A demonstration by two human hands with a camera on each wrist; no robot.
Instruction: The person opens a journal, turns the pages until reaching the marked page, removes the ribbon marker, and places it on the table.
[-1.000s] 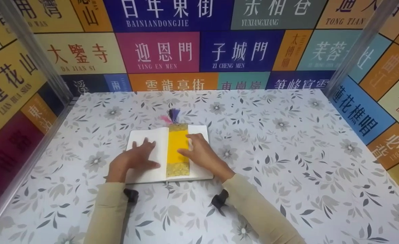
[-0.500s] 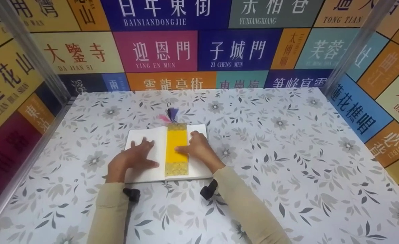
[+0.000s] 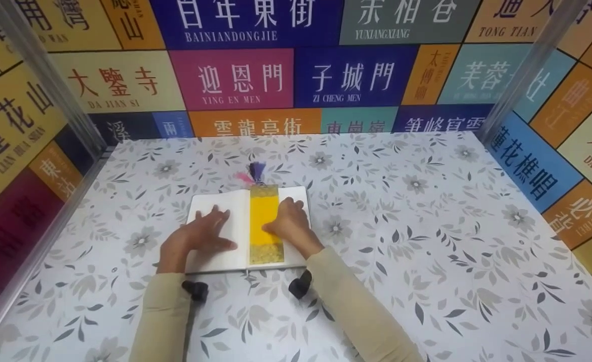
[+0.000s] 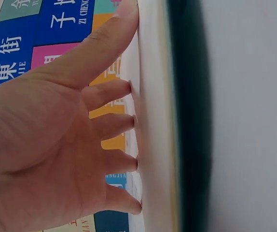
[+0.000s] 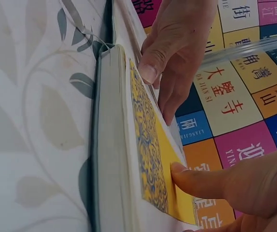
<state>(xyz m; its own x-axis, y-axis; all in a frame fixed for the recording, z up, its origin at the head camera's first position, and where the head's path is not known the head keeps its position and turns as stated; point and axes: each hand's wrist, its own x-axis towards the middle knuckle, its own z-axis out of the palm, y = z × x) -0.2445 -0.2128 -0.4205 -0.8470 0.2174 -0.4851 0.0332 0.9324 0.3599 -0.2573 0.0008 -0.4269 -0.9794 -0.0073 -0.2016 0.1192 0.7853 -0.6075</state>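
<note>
An open notebook (image 3: 215, 259) with blank white pages lies on the table, its dark cover edge (image 4: 194, 121) showing in the left wrist view. A yellow bookmark (image 3: 264, 211) with patterned ends lies along the right page beside the fold. Pink, black and purple tassels (image 3: 257, 171) extend beyond its top. The left hand (image 3: 195, 234) rests spread fingertips on the left page. The right hand (image 3: 293, 226) pinches the bookmark's right edge, thumb (image 5: 196, 181) on the yellow face, a fingertip at the edge; its other fingers are curled and partly hidden.
A white floral cloth (image 3: 416, 236) covers the table around the notebook. Panels with printed characters (image 3: 230, 78) stand behind and at both sides, with clear corner posts (image 3: 522, 70). A thin ribbon (image 5: 83, 29) trails from the notebook's spine.
The right hand's fingers have drawn back off the bookmark's face and curled in at its right edge, the forearm shifting left. The left hand has stayed on the left page.
</note>
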